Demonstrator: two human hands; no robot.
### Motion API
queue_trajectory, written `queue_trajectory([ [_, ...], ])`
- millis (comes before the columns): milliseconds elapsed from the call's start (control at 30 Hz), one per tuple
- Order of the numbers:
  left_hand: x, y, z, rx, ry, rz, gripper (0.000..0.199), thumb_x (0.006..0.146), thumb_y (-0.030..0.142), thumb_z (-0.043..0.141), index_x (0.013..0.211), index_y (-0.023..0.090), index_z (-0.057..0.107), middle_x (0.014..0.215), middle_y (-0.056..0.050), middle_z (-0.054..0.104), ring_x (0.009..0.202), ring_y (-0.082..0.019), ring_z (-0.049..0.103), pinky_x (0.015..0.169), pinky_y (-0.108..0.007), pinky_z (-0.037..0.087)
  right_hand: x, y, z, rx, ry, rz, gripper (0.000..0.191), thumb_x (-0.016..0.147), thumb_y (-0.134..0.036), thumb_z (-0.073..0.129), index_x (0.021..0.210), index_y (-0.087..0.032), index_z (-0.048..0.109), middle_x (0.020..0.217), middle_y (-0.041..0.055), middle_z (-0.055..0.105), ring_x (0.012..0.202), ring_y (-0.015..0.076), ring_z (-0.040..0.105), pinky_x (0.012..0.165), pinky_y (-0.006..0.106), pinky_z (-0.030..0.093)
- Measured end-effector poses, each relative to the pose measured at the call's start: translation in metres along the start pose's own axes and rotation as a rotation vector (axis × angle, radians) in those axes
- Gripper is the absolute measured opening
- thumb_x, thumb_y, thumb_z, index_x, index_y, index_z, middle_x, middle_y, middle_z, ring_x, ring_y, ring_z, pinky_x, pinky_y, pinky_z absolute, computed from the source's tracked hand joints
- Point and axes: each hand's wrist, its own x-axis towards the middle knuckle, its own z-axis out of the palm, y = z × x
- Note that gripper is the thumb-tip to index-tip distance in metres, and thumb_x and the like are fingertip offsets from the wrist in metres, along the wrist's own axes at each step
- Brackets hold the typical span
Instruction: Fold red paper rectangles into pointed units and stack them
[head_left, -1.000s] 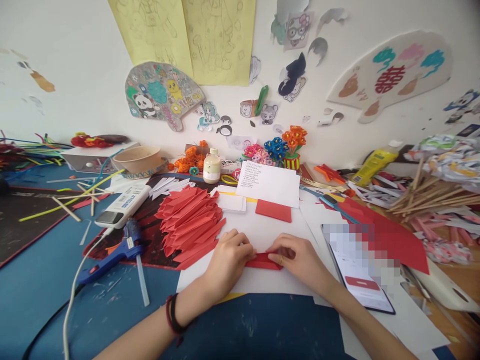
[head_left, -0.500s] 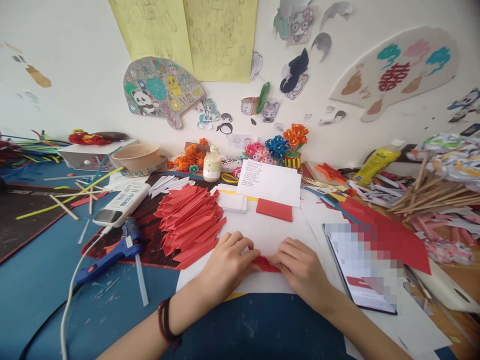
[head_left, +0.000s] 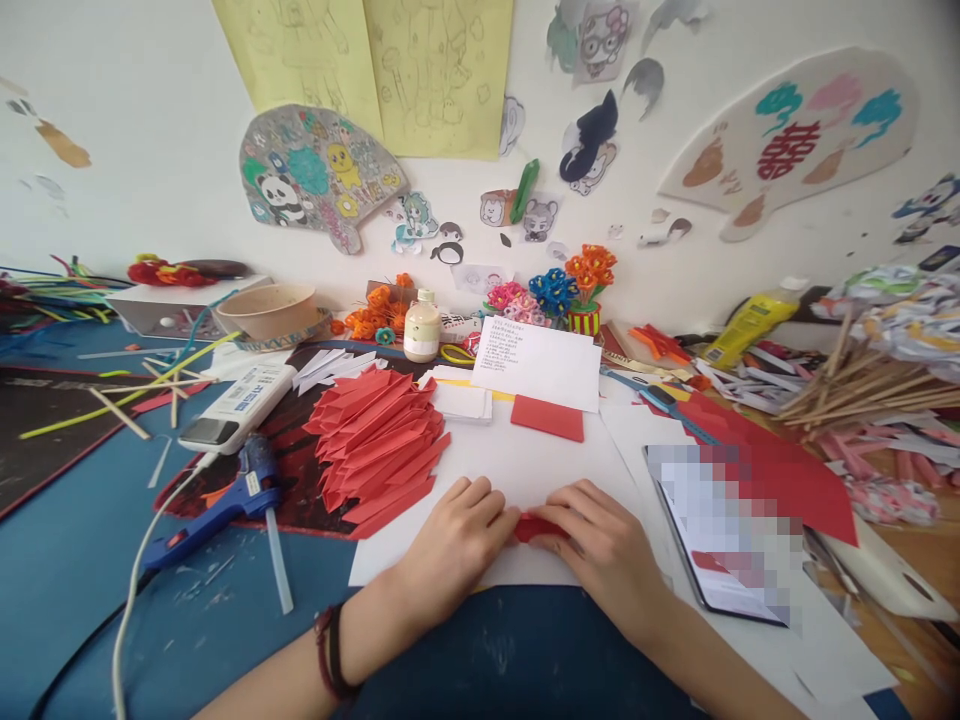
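Note:
Between my hands lies a small piece of red paper [head_left: 536, 528], on white sheets [head_left: 555, 468] near the table's front edge. My left hand [head_left: 461, 535] has its fingers curled on the paper's left end. Bent over the right end, my right hand [head_left: 600, 535] pinches it with thumb and fingers. Much of the paper is hidden under the fingers. A stack of flat red paper [head_left: 547, 418] sits just beyond. To the left rises a pile of folded red pieces [head_left: 375, 440].
At the left are a blue glue gun [head_left: 217, 515] with its cord and a white power strip [head_left: 238, 408]. A tablet [head_left: 712, 540] lies at the right, beside red sheets [head_left: 787, 470] and wooden sticks [head_left: 847, 390]. A bottle [head_left: 422, 328] stands at the back.
My right hand's fingers have moved a little left over the red paper, and less of it shows. The hands are closer together. The whole view has shifted slightly.

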Motion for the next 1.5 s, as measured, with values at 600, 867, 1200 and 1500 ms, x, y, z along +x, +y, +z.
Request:
queue_trajectory([
  [600,0.001,0.002,0.003,0.103,0.033,0.118,0.011,0.093,0.013,0.049,0.090,0.011,0.059,0.079,-0.004,0.053,0.073,-0.018,0.041,0.062,-0.033,0.032,-0.006,0.002,0.004,-0.236,0.025,-0.124,0.023,0.091,-0.005,0.047,0.088,-0.015,0.068,0.069,0.0037,0.060,0.069,0.0170,0.049,0.063,0.031,0.034],
  [867,0.001,0.003,0.001,0.101,-0.035,0.096,0.012,0.094,0.014,0.046,0.096,0.011,0.058,0.081,-0.004,0.054,0.074,-0.018,0.042,0.063,-0.034,0.035,-0.006,0.010,-0.003,-0.221,-0.008,-0.184,0.027,0.090,-0.001,0.044,0.094,-0.014,0.068,0.082,0.0067,0.065,0.078,0.0191,0.053,0.066,0.032,0.037],
  [1200,-0.001,0.005,0.002,0.186,-0.030,0.168,0.012,0.094,0.011,0.046,0.091,0.011,0.058,0.085,-0.006,0.056,0.078,-0.019,0.045,0.065,-0.033,0.037,-0.008,0.008,-0.009,-0.152,0.041,-0.015,0.027,0.093,-0.006,0.042,0.100,-0.018,0.065,0.094,0.0066,0.066,0.086,0.0218,0.055,0.075,0.036,0.042],
  [1500,0.000,0.005,0.004,0.201,-0.031,0.184,0.014,0.093,0.010,0.046,0.084,0.012,0.057,0.083,-0.007,0.055,0.077,-0.020,0.045,0.064,-0.034,0.035,0.024,0.009,0.010,0.222,-0.113,0.400,0.033,0.072,-0.026,0.077,0.103,-0.025,0.064,0.086,0.0016,0.059,0.083,0.0211,0.057,0.076,0.035,0.046],
])
